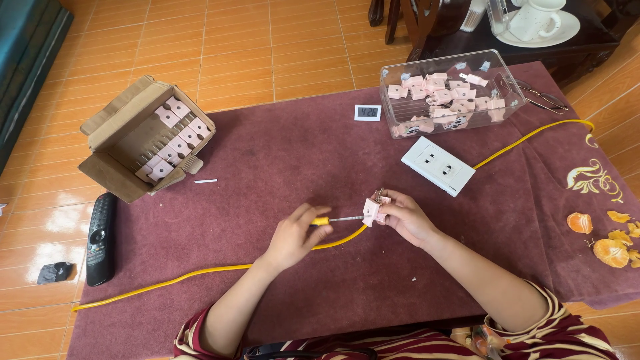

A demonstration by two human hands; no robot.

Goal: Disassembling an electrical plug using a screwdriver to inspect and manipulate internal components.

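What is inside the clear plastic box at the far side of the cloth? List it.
The clear plastic box holds a loose heap of small pink plug parts, some with dark spots. Pieces at the bottom are covered by those above, so the count cannot be told.

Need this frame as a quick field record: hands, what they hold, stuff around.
left hand: holds a yellow-handled screwdriver, tip at the plug
right hand: holds a pink plug
surface: maroon cloth
cable: yellow cable runs under the hands to a white socket strip
far right: clear box of pink plugs
far left: cardboard box with pink plugs in rows
on floor: black remote
right edge: peeled orange pieces
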